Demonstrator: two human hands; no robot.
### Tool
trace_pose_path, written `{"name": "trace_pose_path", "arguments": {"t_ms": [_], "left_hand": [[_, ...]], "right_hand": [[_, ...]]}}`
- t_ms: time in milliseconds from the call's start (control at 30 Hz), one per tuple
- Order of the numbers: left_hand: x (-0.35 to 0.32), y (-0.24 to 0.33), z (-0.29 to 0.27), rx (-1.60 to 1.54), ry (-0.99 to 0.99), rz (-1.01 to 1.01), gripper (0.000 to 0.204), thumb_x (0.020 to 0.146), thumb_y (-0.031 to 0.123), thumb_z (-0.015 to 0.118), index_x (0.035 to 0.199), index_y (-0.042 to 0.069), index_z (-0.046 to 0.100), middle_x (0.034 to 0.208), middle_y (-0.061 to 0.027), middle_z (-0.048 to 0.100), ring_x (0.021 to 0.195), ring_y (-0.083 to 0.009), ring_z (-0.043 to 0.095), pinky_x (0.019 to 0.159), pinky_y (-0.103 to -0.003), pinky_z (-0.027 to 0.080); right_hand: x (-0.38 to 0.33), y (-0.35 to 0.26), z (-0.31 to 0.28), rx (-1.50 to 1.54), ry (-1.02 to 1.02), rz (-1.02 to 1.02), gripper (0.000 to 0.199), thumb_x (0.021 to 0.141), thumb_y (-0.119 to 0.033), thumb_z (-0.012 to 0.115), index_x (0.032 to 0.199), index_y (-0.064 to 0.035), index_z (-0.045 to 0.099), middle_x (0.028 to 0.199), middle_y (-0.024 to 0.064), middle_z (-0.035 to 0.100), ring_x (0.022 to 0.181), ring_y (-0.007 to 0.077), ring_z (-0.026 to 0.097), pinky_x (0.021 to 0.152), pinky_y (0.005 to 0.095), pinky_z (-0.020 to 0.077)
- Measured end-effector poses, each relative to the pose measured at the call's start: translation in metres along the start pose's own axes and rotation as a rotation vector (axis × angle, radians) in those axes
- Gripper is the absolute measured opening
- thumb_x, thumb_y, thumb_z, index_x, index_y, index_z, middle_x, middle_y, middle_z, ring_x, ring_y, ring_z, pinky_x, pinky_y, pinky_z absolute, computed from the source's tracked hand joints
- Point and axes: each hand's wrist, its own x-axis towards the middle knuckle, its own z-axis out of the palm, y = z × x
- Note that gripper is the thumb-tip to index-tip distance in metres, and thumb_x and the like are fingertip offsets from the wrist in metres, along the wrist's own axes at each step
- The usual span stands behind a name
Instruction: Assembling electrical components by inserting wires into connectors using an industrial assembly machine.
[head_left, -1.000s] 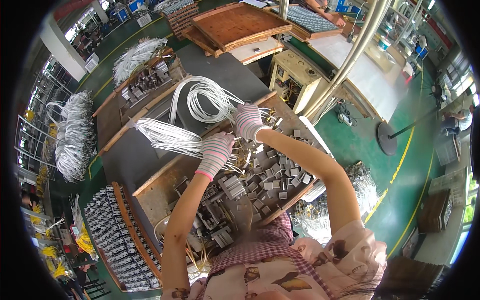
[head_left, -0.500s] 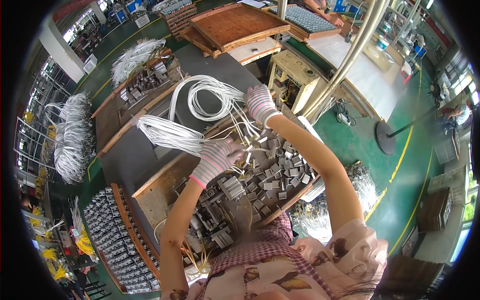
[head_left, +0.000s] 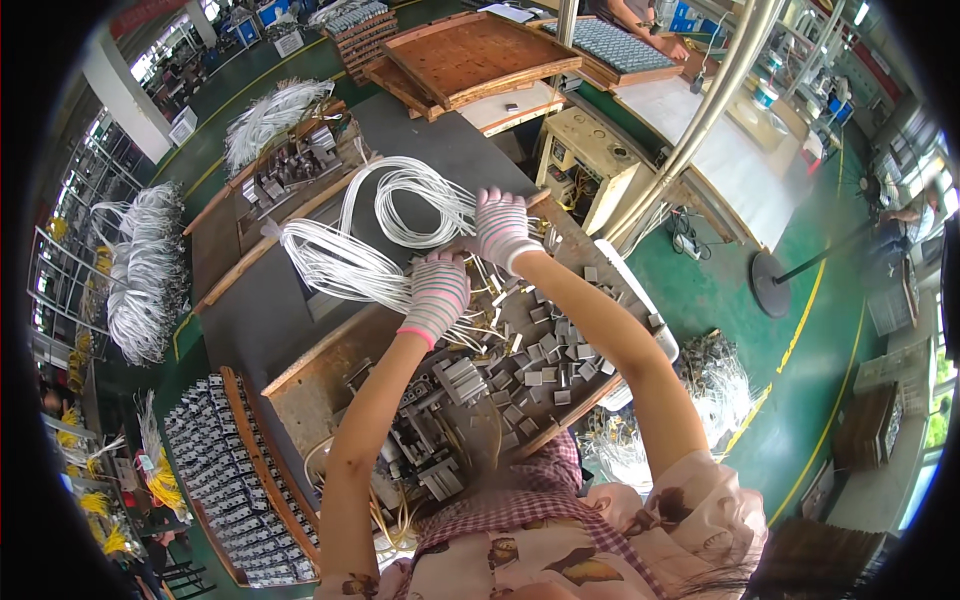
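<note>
Both hands wear striped gloves. My left hand (head_left: 438, 292) is closed over white cables (head_left: 345, 262), at the far rim of a wooden tray (head_left: 330, 350). My right hand (head_left: 502, 230) is also closed, at the same rim, where the coiled part of the bundle (head_left: 388, 208) comes in. The fingertips of both are partly hidden. Below the hands, loose cable ends with small brass-coloured terminals (head_left: 492, 300) lie inside the tray. Many small grey metal blocks (head_left: 548, 345) are scattered there, close to a metal fixture (head_left: 425, 430).
A second wooden tray (head_left: 300, 205) with metal parts and cables lies far left. Rows of dark parts (head_left: 240, 480) fill a rack at near left. An open beige electrical box (head_left: 590, 150) stands beyond my right hand, by metal poles (head_left: 690, 120). A co-worker's hand (head_left: 672, 48) is at the far table.
My left hand has moved from the cable ends in the tray up to its far rim. My right hand has shifted slightly left and nearer. The terminals lie spread below them.
</note>
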Motion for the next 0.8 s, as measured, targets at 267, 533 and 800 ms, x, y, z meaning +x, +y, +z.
{"name": "trace_pose_path", "arguments": {"t_ms": [267,533,800], "left_hand": [[0.02,0.005,0.005,-0.134,-0.12,-0.06,0.024,0.086,0.024,0.059,0.106,0.014,0.068,0.107,-0.0105,0.065,0.097,-0.0282,0.063,0.083,-0.042,0.052],[0.008,0.006,-0.034,-0.205,-0.093,0.084,0.014,0.087,0.022,0.058,0.09,0.013,0.067,0.086,-0.0124,0.067,0.081,-0.033,0.065,0.075,-0.046,0.052],[0.007,0.032,0.001,-0.215,-0.071,0.197,0.03,0.081,0.029,0.066,0.105,0.011,0.068,0.106,-0.0106,0.063,0.101,-0.0286,0.059,0.086,-0.044,0.047]], "right_hand": [[0.031,-0.006,0.016,-0.08,-0.327,0.001,0.056,0.079,-0.031,0.072,0.12,-0.001,0.049,0.101,0.0119,0.07,0.096,0.0252,0.069,0.085,0.0403,0.0462],[0.047,0.024,-0.025,-0.077,-0.323,-0.203,0.043,0.082,-0.017,0.066,0.12,-0.0039,0.051,0.096,0.0133,0.072,0.093,0.0306,0.07,0.087,0.044,0.0474],[0.035,0.012,-0.009,-0.079,-0.396,-0.21,0.05,0.078,-0.013,0.071,0.123,-0.0039,0.05,0.107,0.012,0.07,0.103,0.0263,0.067,0.088,0.0413,0.0466]]}}
